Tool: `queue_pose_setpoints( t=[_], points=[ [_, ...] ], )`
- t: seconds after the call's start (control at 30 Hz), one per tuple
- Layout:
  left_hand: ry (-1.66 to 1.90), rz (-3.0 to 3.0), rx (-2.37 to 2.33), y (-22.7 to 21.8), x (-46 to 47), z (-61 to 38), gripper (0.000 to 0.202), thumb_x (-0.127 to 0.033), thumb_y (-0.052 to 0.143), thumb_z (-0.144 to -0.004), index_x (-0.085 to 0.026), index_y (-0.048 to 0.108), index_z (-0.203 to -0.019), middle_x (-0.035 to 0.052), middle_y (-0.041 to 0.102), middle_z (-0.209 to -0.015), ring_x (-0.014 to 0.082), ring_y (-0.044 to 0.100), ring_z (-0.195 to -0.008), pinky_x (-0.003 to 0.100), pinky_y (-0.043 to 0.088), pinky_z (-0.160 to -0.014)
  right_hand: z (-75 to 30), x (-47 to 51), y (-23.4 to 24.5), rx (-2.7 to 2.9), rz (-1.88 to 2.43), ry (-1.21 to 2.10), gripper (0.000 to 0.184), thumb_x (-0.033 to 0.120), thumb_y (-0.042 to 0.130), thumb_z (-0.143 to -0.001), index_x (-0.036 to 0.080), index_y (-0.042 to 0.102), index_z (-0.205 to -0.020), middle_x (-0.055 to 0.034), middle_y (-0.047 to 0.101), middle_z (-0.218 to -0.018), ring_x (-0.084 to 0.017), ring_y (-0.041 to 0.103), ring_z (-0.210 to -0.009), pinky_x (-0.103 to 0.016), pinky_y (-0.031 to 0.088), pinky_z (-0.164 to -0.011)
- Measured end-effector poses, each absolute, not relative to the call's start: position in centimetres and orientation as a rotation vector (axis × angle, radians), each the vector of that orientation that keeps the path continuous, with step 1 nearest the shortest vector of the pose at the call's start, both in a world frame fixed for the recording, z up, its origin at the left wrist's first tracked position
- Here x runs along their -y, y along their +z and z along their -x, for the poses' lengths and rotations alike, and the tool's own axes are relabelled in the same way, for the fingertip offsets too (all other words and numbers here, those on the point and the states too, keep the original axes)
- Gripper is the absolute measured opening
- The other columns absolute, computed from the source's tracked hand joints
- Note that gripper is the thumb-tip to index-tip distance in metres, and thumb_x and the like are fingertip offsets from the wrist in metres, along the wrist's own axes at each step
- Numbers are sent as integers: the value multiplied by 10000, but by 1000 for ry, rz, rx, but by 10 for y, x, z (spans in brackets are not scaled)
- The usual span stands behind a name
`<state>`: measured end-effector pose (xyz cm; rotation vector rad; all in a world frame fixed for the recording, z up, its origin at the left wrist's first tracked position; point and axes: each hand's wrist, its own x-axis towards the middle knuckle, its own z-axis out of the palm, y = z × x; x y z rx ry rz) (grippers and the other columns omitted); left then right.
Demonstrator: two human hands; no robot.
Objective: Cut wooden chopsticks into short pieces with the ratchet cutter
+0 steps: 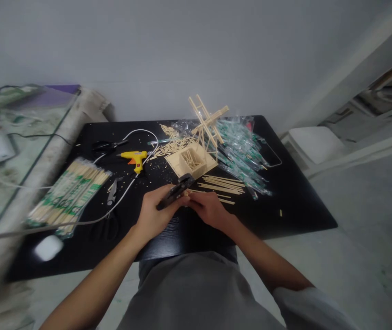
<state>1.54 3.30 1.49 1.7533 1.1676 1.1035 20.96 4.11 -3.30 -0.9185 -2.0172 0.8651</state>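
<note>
My left hand [156,213] is closed around a black hand tool [177,190] shaped like a clamp or cutter; its exact kind is unclear. Close against it, my right hand [211,208] is pinched, and a small pale piece shows between the two hands, too small to name. Just beyond them stands a model windmill [208,123] of light wooden sticks on a square wooden base [175,162]. A small box of short sticks [192,160] sits on that base. Several loose chopsticks [221,184] lie to the right of the hands.
On the black table [285,197], a yellow glue gun [136,159] lies left of the model, its white cord crossing the left side. Pliers [112,192], black scissors [105,227] and packed chopsticks [72,192] are nearby. Green-printed wrappers [240,151] pile up right; cut stick pieces [171,144] lie behind.
</note>
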Motion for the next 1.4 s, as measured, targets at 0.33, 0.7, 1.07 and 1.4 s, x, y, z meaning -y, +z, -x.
queue_pose_setpoints(
  t=[0.33,0.7,1.07,1.4],
  points=[
    [914,-2006,-1400,25,-29,28,199,-360,614,-978,-208,697,-1078,47,779,-1008,206,730,-898,309,560,-839,-208,-40,-33,1978,920,900,223,352,574,-1055,218,750,-1023,-71,813,-1008,-221,782,-940,-311,585,-873],
    [255,-2769,-1748,51,-12,56,410,-300,535,-965,-81,558,-1311,189,659,-1103,361,655,-978,489,545,-874,-202,-42,-35,2012,880,750,201,316,596,-1050,189,729,-969,-66,800,-929,-187,755,-836,-268,556,-789],
    [89,-2851,-1757,55,-4,29,464,-305,619,-960,-106,590,-1379,155,670,-1050,336,682,-887,471,560,-809,-202,-45,-48,2120,947,595,118,172,618,-1009,169,728,-1052,-67,771,-871,-197,722,-800,-264,509,-744],
    [-54,-2891,-1742,57,-5,24,449,-287,608,-950,-108,612,-1362,161,664,-1002,338,674,-863,463,562,-770,-202,-44,-45,2105,918,620,105,114,635,-987,166,718,-1027,-63,768,-865,-190,721,-785,-249,494,-730]
  ],
)
